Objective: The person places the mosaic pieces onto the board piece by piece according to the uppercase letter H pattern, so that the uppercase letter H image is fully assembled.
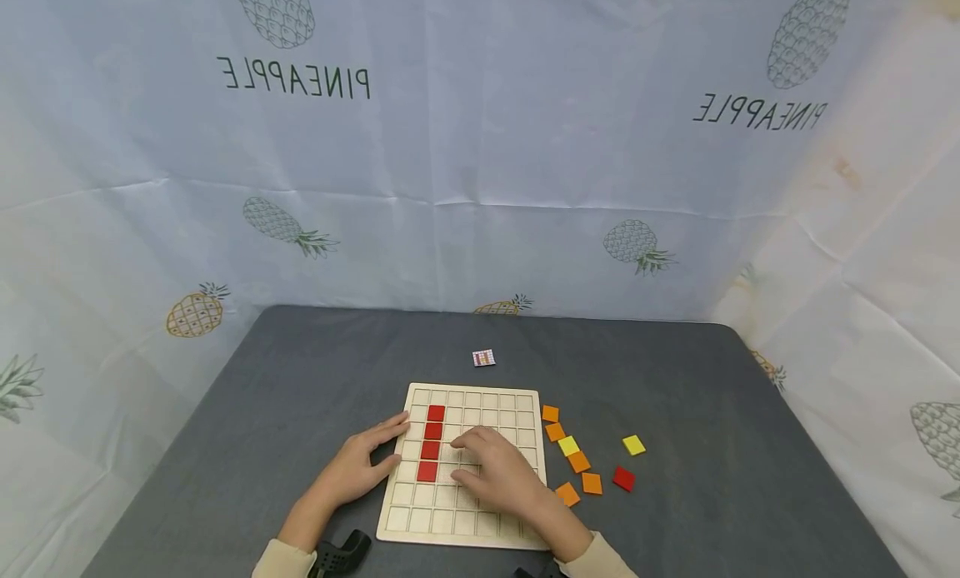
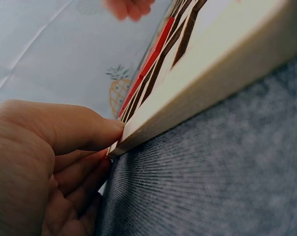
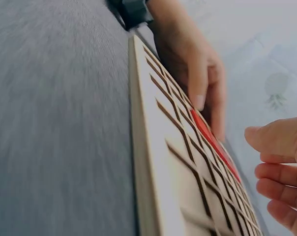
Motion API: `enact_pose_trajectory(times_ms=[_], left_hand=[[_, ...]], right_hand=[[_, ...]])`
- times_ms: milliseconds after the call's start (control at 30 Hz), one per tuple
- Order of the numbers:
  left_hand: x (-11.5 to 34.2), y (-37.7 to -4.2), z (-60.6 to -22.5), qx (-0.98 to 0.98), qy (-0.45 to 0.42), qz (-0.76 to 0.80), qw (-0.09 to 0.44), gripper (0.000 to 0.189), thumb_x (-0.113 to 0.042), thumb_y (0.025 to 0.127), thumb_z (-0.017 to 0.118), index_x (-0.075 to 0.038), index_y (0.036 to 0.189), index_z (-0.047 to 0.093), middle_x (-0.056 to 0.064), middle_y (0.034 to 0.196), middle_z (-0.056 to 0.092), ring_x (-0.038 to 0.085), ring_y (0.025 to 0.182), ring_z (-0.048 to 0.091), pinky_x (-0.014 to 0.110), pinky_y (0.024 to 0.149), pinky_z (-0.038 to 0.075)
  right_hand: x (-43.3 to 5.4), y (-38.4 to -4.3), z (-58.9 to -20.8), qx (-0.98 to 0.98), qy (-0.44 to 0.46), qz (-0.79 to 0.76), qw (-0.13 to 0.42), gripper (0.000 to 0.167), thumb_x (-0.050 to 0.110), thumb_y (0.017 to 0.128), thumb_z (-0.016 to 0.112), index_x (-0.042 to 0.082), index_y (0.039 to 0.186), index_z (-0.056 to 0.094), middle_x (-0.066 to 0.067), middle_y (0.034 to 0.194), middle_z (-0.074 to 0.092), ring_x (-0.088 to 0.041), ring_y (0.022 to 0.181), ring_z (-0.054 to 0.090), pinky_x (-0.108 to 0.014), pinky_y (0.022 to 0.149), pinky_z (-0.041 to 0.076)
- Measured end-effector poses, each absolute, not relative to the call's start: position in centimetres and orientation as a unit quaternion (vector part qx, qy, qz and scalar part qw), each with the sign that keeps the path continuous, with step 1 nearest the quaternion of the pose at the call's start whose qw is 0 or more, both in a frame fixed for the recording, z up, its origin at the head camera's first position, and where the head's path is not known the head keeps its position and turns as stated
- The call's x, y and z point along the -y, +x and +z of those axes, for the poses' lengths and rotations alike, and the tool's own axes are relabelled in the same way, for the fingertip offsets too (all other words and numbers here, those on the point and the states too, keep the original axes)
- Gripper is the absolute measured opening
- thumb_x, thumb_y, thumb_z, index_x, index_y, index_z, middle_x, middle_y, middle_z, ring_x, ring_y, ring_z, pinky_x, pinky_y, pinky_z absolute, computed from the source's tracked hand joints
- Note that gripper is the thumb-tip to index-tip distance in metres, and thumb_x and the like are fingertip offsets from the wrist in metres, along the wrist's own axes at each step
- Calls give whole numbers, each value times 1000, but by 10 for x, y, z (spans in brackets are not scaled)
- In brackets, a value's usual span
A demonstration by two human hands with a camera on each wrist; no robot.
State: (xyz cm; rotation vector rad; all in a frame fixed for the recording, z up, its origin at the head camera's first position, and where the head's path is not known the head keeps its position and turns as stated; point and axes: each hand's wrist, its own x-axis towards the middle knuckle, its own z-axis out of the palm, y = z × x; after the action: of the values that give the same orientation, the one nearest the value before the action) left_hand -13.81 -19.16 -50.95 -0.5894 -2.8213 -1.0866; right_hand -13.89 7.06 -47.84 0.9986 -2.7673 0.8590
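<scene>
While our left hand (image 1: 360, 461) rests against the left edge of a square, pale wooden grid board (image 1: 453, 520), our right hand (image 1: 495, 474) hovers over the middle of the same board. We have the left thumb apart from the left fingers, with their tips touching the edge; that hand is spread, not clenched. We see the right thumb and fingers loosely bent with a gap between them, and we find nothing held there; the right wrist view shows these fingertips above the grid, apart from its surface.

We locate four flat, square red tiles (image 1: 430, 450) on the board, set in an unbroken line down the second column from the left, second to fifth rows from the far edge. To the right of the board, we find five flat, square orange tiles (image 1: 592, 484) scattered near its edge. We note one yellow square tile (image 1: 567, 445) among them, a second yellow tile (image 1: 633, 445) farther right, and one loose red tile (image 1: 623, 478) nearer to us. Beyond the far edge we see a small printed card (image 1: 483, 358) on the dark grey tabletop (image 1: 712, 395).
</scene>
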Motion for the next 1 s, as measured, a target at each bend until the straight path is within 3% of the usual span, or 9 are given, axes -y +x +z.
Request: enact_pose_trajectory(times_ms=[267,733,1000], left_hand=[[191,-138,-509,914,-194,-355,23,47,-27,91,62,-9,135,55,4,145,46,31,131,45,53,100,42],[192,-138,-509,913,-189,-361,17,47,-27,92,62,-10,135,55,3,146,46,30,132,44,53,101,41],[192,-138,-511,913,-186,-362,15,47,-27,92,62,-11,136,54,2,146,45,30,133,44,52,101,41]], right_hand=[[-129,-134,-476,908,269,318,49,36,23,82,73,11,115,65,3,112,64,-14,103,61,-33,86,52],[-229,-116,-485,946,89,306,61,41,22,77,78,16,116,66,4,112,66,-17,101,63,-42,86,53],[-255,-106,-489,950,59,300,66,43,27,76,79,17,116,66,4,111,65,-17,95,63,-30,79,54]])
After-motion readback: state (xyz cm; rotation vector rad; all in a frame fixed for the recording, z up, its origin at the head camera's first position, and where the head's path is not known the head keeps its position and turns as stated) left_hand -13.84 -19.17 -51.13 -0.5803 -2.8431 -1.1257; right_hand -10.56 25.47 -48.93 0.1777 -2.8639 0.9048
